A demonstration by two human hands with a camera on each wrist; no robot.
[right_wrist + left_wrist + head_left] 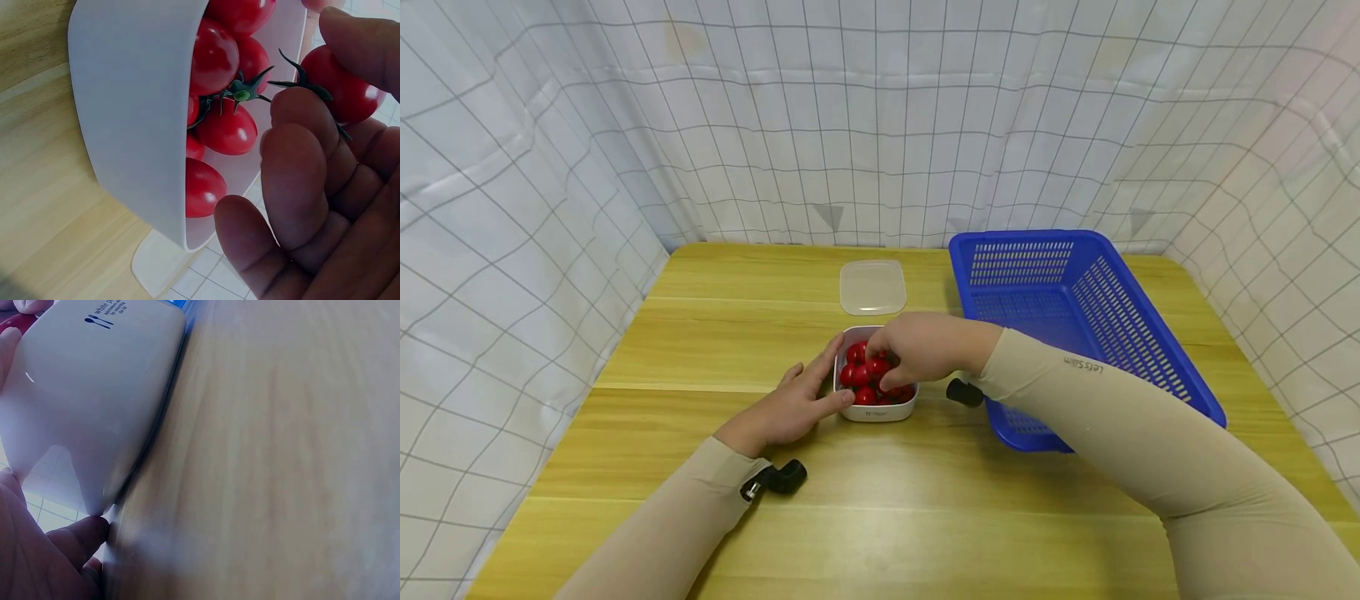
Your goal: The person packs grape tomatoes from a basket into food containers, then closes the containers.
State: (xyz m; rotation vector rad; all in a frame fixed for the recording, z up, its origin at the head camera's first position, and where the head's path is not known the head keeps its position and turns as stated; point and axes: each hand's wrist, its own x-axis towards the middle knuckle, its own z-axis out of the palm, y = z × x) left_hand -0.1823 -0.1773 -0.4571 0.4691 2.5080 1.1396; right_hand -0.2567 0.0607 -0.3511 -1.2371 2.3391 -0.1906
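A small white container (pixel 880 413) with rounded corners holds several red cherry tomatoes (pixel 859 375), some with green stems. My left hand (pixel 786 408) holds the container at its left side, the thumb over the front rim and the fingers along the wall. The left wrist view shows the container's outer wall (pixel 94 381), with a printed fork and spoon. Over the opening, my right hand (pixel 921 343) pinches one cherry tomato (pixel 340 84) between thumb and fingers, its green calyx toward the container. Other tomatoes (pixel 228 128) lie inside, just beyond the fingertips.
A translucent lid (pixel 872 287) lies flat on the wooden table (pixel 700 333) behind the container. To the right stands a large blue slatted basket (pixel 1026 304), with my right forearm across its near part. A white gridded curtain (pixel 880 125) surrounds the table's back and sides.
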